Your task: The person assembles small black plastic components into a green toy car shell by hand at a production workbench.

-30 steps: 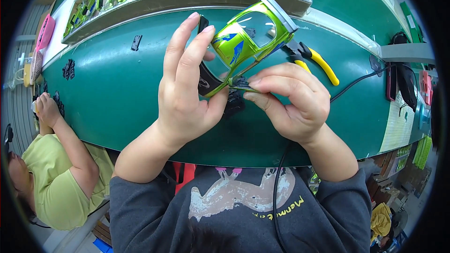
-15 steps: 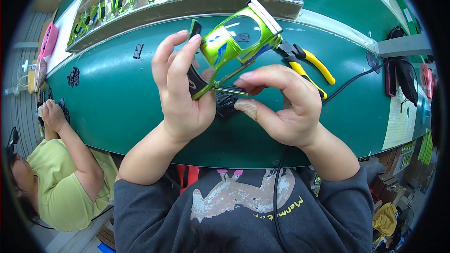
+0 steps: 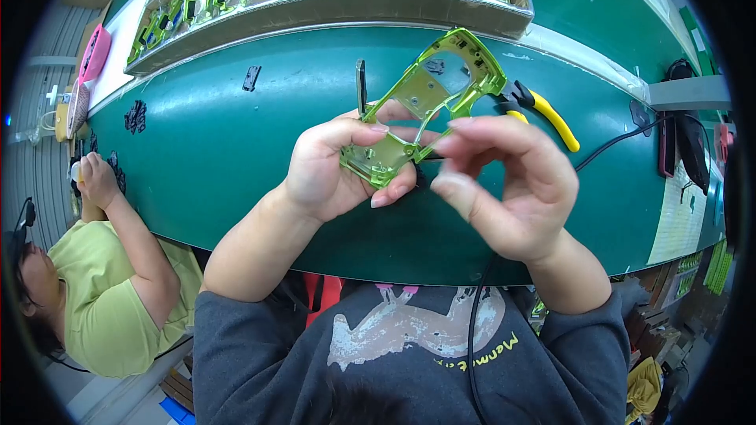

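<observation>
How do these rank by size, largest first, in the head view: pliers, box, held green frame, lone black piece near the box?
1. Box
2. Green frame, though nearness may enlarge it
3. Pliers, partly hidden
4. Black piece

Noted for you: 1 pink container at upper left of frame; 1 co-worker at lower left; pale sheet at right; yellow cloth at lower right.

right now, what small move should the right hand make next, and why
Perhaps bring the right hand in to steady the green plastic frame: the right thumb and forefinger stand apart beside it, while only the left hand visibly grips it.
</observation>
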### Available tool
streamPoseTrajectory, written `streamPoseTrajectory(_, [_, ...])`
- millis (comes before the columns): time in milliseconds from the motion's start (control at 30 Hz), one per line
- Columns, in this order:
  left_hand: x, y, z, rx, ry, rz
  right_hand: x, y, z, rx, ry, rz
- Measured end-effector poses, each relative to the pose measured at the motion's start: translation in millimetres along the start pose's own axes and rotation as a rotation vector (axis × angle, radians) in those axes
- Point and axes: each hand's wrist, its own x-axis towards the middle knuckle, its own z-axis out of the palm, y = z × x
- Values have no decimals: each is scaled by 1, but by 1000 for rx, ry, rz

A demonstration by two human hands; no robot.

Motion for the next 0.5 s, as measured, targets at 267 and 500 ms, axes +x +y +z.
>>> streamPoseTrajectory(267, [-2, -20, 12, 1580, 252, 669, 16, -2, -10, -718, 25, -35])
streamPoseTrajectory(500, [2, -23, 7, 1799, -55, 1057, 20, -1, -27, -582, -288, 53])
